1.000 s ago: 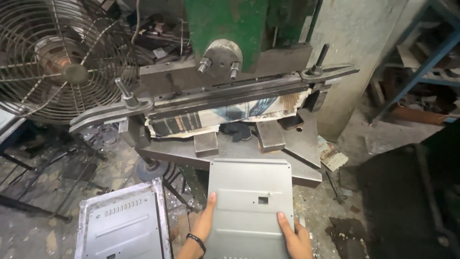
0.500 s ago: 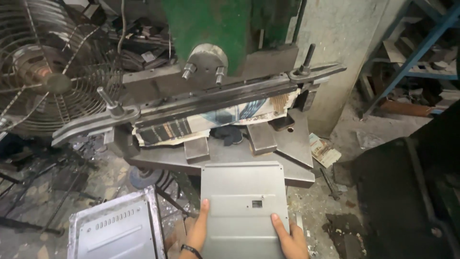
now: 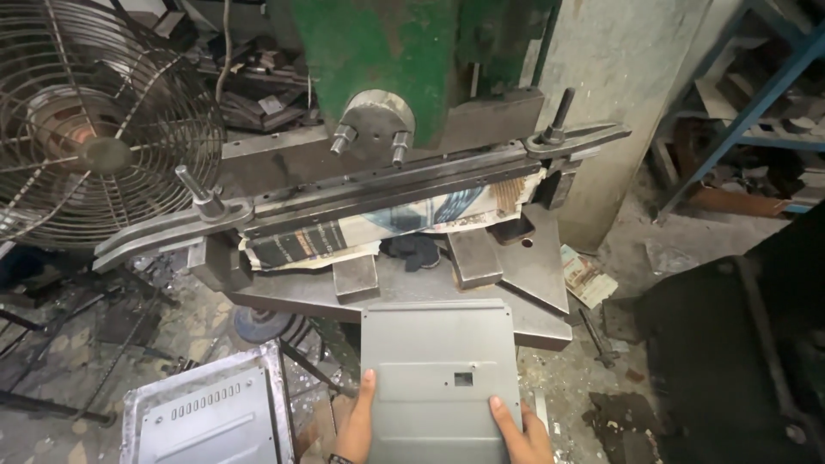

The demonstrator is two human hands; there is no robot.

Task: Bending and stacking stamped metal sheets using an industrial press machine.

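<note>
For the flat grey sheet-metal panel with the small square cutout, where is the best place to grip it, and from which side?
The grey sheet-metal panel is probably best gripped at its two long side edges near the end closest to the person, approached from below the press table. It is thin, flat and wide, so one hand per edge steadies it, as the left hand and right hand do now.

Head view looks steeply down, perhaps close.

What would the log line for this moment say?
left hand: holds grey metal panel | right hand: holds same panel | panel: far edge at press bed | fan: left
</note>
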